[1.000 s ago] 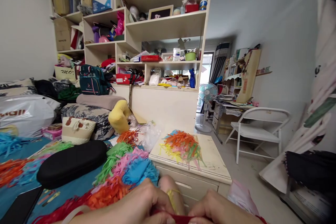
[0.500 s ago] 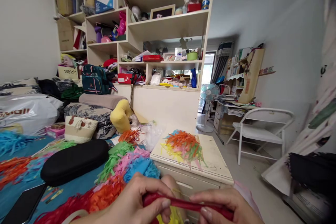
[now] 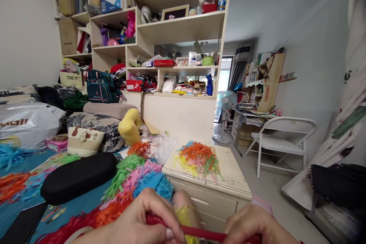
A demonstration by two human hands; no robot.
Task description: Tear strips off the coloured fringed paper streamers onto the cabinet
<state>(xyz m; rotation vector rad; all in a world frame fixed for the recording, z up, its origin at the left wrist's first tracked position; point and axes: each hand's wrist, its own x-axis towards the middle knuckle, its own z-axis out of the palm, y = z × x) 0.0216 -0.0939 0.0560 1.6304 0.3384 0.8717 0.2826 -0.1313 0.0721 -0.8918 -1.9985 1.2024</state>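
A narrow twist of red tissue paper point(image 3: 203, 233) stretches between my two hands at the bottom of the head view. My left hand point(image 3: 151, 219) is closed round its left end, thumb and fingers pressed together. Its right end is gripped by my right hand point(image 3: 248, 223), with the fingers curled over it. Below and left of my left hand lie red paper strips point(image 3: 73, 228) and orange strips point(image 3: 114, 213). Yellow strips point(image 3: 184, 217) show between my hands, near my knee. Blue point(image 3: 153, 187), pink point(image 3: 140, 173) and green point(image 3: 126, 171) fringed bunches lie just beyond.
A cream bedside cabinet point(image 3: 237, 177) bears a mixed-colour fringe pile point(image 3: 198, 158). On the bed are a black oval case point(image 3: 78, 178), a phone point(image 3: 24, 223) and a woven bag point(image 3: 85, 141). A white folding chair point(image 3: 281, 141) and a fan point(image 3: 225, 101) stand to the right.
My right hand has moved right and its fingers have curled further over the red paper. The bare span of paper between my hands is longer. The view has shifted slightly.
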